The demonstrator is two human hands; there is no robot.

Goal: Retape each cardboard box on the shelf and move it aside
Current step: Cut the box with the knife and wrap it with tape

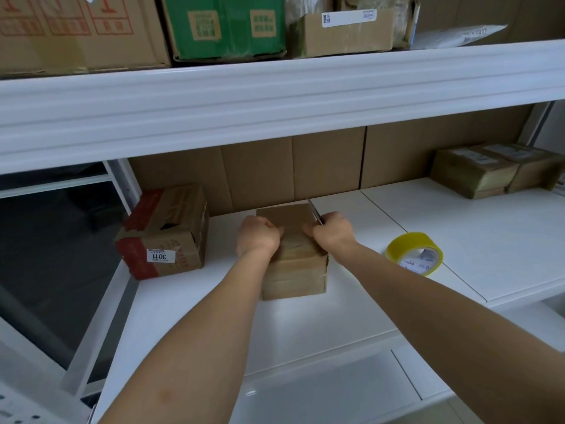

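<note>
A small brown cardboard box [295,270] stands in the middle of the white shelf [336,301], wrapped in clear tape. My left hand [258,235] rests on the box's top left with its fingers curled onto the lid. My right hand [331,229] sits on the top right and grips a metal blade [315,211] that points up and back over the box's far edge. A roll of yellow tape [414,252] lies on the shelf to the right of the box.
A red-and-brown box labelled 3011 [163,234] stands at the shelf's left end. Two taped boxes [495,171] sit at the back right. Cardboard sheets line the back wall. The upper shelf [275,96] overhangs close above, loaded with several cartons.
</note>
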